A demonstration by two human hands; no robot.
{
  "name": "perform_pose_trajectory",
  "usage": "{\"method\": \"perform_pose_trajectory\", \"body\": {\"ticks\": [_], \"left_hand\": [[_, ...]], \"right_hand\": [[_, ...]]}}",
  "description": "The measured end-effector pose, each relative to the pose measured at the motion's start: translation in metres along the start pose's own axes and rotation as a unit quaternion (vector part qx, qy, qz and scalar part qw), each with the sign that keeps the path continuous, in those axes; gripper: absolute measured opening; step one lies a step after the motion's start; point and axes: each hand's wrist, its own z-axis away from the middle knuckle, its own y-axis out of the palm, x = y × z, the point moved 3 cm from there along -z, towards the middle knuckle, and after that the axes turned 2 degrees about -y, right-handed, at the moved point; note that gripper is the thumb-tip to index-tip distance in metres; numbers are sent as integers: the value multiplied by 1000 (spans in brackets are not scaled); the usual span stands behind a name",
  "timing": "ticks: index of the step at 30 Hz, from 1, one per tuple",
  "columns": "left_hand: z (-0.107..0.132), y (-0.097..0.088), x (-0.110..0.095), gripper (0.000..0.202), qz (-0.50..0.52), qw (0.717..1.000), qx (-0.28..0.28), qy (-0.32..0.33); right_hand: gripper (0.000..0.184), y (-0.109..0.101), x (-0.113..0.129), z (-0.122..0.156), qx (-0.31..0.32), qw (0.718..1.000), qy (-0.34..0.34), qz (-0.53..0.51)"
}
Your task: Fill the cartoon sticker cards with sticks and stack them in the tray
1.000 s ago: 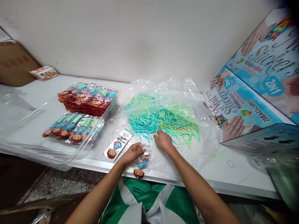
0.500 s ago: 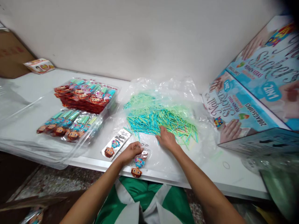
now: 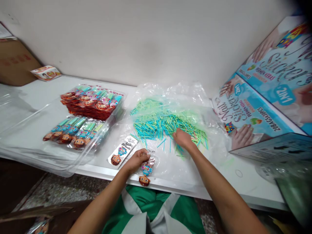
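My left hand (image 3: pixel 137 159) is closed on a small clear packet (image 3: pixel 146 172) with a cartoon head printed at its lower end, held near the table's front edge. My right hand (image 3: pixel 182 138) rests on a heap of thin blue and green sticks (image 3: pixel 161 122) spread over a clear plastic sheet (image 3: pixel 170 94); its fingers curl into the sticks and what they grip is hidden. Another packet of the same kind (image 3: pixel 122 151) lies flat just left of my left hand.
Filled packets lie in rows (image 3: pixel 75 130) and in a stack (image 3: pixel 91 102) on clear plastic at the left. Large blue printed boxes (image 3: pixel 263 100) stand at the right. A small box (image 3: pixel 46 73) and a brown carton (image 3: pixel 14 65) sit far left against the wall.
My right hand has moved right and further into the stick heap, scattering a few sticks. My left hand has stayed on its packet.
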Motion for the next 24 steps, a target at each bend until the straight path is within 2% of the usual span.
{"method": "perform_pose_trajectory", "body": {"ticks": [6,10,13,17,20,24], "left_hand": [[-2,-2,0,32,20,1000,17,-6],[-3,-6,2,29,12,1000,14,-3],[-2,-5,2,30,9,1000,7,-4],[-1,-2,0,31,13,1000,-3,-7],[0,0,-1,31,13,1000,-2,-2],[0,2,-2,31,11,1000,1,-2]], "right_hand": [[22,-1,-39,21,-49,987,13,-155],[22,3,-50,30,-109,951,16,-291],[22,9,-44,41,-162,912,8,-377],[26,27,-21,65,-215,870,2,-445],[26,40,-6,79,-227,854,2,-469],[23,48,1,86,-214,846,-11,-488]]}}
